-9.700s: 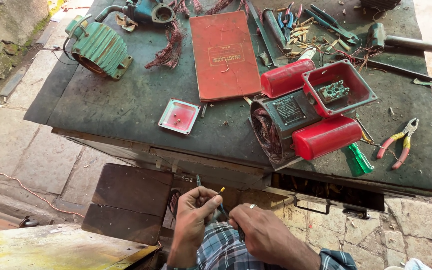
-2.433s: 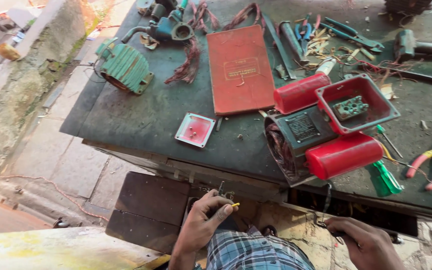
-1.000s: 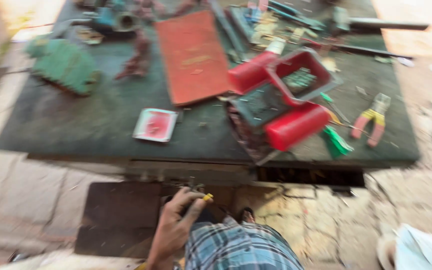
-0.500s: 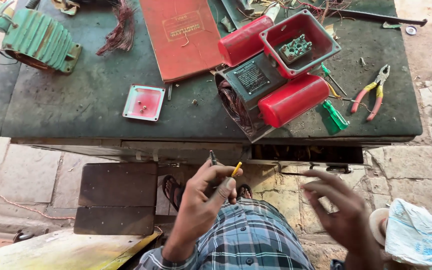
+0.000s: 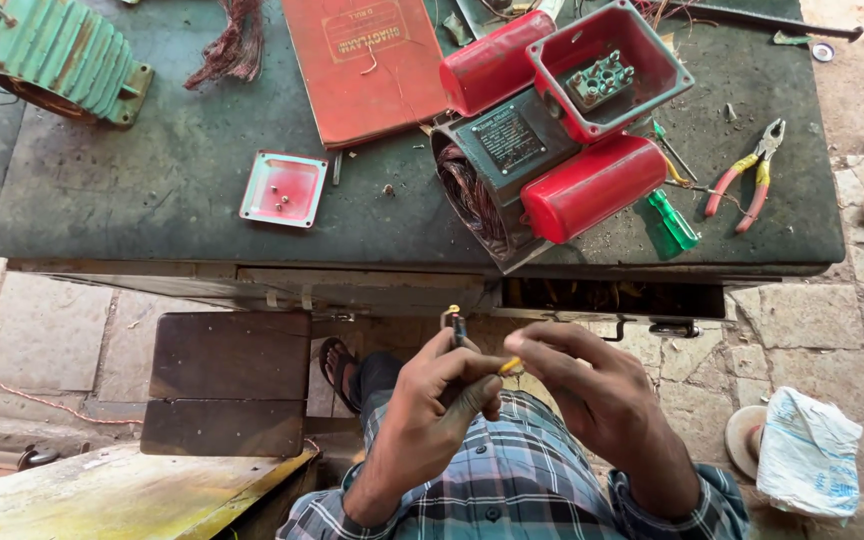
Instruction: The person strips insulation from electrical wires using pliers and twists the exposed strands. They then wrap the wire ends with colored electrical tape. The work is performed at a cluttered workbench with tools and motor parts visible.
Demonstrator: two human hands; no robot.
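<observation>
Left hand [image 5: 442, 385]: closed around a small dark tool [image 5: 455, 328] with a yellow tip, held upright over the lap, below the front edge of the worktop [image 5: 152, 205].

Right hand [image 5: 587, 385]: fingers curled, thumb and forefinger pinching a short yellow piece [image 5: 509, 366] that lies between the 2 hands; whether this piece belongs to the dark tool cannot be told.

Worktop: dark green, worn, set above stone paving.

On it:
- 1 motor housing [image 5: 512, 165], dark, with copper windings showing at its open end, lying near the front edge, straight above the hands.
- 2 red cylinders [image 5: 592, 185], 1 on each side of the housing.
- 1 red terminal box [image 5: 607, 70], open, on top of the housing.
- 1 green-handled screwdriver [image 5: 672, 220], just beside the nearer cylinder.
- 1 pair of pliers [image 5: 747, 175], red and yellow grips, right of the screwdriver.
- 1 red book [image 5: 367, 60], behind the housing.
- 1 square cover plate [image 5: 283, 189], pale green rim, red inside, with small screws in it, left of the housing.
- 1 green finned motor body [image 5: 57, 55], far left corner.
- 1 bundle of copper wire [image 5: 232, 45].

Below: dark wooden stool [image 5: 222, 385], left of the person's knees.
</observation>
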